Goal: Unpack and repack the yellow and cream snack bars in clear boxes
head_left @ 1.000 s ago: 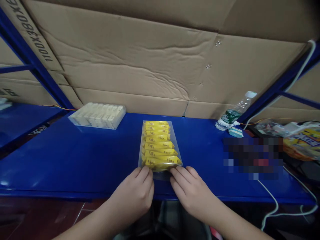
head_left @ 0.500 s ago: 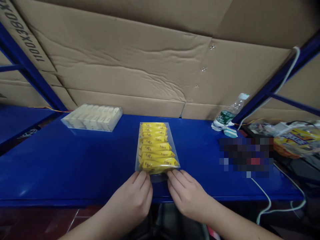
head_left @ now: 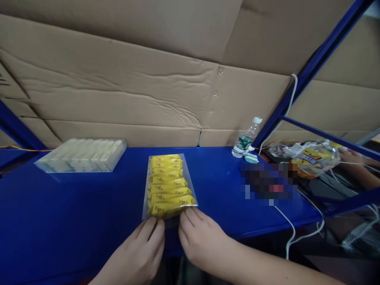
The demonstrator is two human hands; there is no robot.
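A clear plastic box (head_left: 187, 182) stands on the blue table, holding a row of several yellow wrapped packets (head_left: 166, 183) with dark print. My left hand (head_left: 143, 246) is closed at the box's near left corner, thumb and fingers pinched on its edge. Opposite it, my right hand (head_left: 203, 235) is closed on the near right corner, fingers curled. Both hands hide part of the box's near end. Farther left lies a second clear box (head_left: 86, 156), filled with several pale packets.
Toward the back right stand a water bottle (head_left: 246, 137) and a small blue-and-white packet (head_left: 251, 158). A pixelated dark item (head_left: 268, 183) and white cable (head_left: 289, 225) lie right. Past the blue frame post (head_left: 303, 75) are a yellow snack bag (head_left: 311, 158) and another person's arm (head_left: 360, 168).
The view has swung to the right, so everything sits farther left, and another person's arm has come in at the right. My hands stay at the box's near end.
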